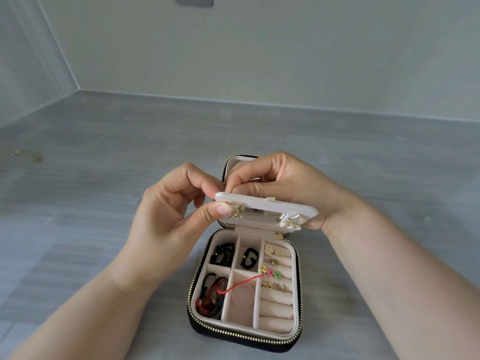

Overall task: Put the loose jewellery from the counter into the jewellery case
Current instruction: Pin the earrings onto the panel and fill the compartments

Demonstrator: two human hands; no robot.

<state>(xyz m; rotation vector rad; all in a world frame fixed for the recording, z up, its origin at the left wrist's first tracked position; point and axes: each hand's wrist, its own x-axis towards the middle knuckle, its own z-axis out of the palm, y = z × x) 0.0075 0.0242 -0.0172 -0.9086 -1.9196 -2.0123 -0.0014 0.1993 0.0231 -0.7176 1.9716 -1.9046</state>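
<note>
A black zipped jewellery case [197,326] lies open on the grey counter, its cream tray split into compartments. Black hoops, a red-corded bracelet [213,298], gold studs and coloured heart earrings [270,272] sit inside. Above the tray a cream earring flap [285,205] is lifted flat. My left hand [166,219] pinches a small gold earring [235,213] at the flap's left end from below. My right hand [285,183] grips the flap from above, thumb on top. Gold and pearl earrings [291,224] hang at the flap's right end.
The counter [104,178] runs back to a low grey upstand and pale walls that meet in a corner at the left. A small glinting object with a yellowish mark [18,153] lies far left on the counter. A grey plate is on the wall at top.
</note>
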